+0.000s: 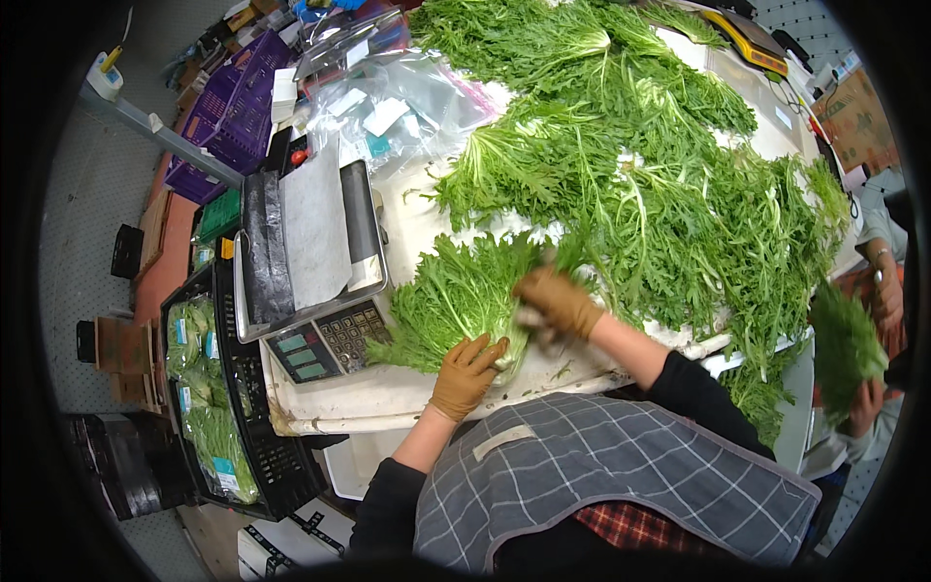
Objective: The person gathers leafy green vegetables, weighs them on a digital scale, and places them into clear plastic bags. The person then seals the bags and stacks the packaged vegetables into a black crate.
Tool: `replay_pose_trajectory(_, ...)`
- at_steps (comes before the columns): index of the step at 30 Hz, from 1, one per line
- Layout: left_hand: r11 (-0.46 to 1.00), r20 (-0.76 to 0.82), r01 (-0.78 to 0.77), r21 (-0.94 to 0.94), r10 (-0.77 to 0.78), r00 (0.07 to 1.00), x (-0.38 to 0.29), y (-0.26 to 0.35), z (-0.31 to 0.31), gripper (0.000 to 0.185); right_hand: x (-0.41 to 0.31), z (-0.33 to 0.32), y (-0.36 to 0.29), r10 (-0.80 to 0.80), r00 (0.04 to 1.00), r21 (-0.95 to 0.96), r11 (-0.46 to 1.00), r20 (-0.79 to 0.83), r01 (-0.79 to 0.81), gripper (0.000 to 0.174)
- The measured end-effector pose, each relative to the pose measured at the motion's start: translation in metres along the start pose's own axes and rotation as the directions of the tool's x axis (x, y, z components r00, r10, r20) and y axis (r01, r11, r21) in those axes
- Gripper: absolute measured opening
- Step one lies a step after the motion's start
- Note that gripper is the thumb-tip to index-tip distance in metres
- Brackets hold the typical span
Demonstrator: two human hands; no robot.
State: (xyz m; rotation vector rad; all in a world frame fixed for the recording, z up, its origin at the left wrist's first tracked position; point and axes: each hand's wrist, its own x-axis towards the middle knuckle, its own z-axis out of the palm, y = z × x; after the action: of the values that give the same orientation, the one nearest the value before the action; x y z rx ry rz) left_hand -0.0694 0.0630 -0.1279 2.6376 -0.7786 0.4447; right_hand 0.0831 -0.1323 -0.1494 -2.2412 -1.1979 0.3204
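Note:
A head of frilly leafy greens (454, 291) lies on the white table's near edge, just right of a digital scale (313, 291). My left hand (463, 375), in a tan glove, grips its pale stem base. My right hand (558, 302), gloved the same way, is blurred beside the upper right of that head; whether it holds a leaf cannot be told. A large pile of similar greens (640, 182) spreads over the table behind and to the right. A sheet (313, 218) lies on the scale's plate.
Clear plastic bags (407, 109) lie behind the scale. A black crate (269, 451) of bagged greens stands at left, a purple crate (225, 116) farther back. A yellow-edged device (756, 47) sits at back right. At far right a co-worker's hand (865, 407) holds greens.

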Motion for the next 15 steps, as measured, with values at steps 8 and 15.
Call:
replay_pose_trajectory(8, 0.999, -0.023, -0.041, -0.019, 0.041, 0.999, -0.003, -0.005, 0.004, 0.014, -0.005, -0.015, -0.043, -0.241, 0.966, 0.028, 0.969, -0.095, 0.245, 0.023)
replay_pose_trajectory(15, 0.962, 0.024, 0.065, -0.266, -0.061, 0.998, 0.053, -0.010, -0.070, 0.027, -0.012, -0.049, 0.032, 0.198, 0.926, 0.138, 0.977, -0.320, -0.161, 0.020)
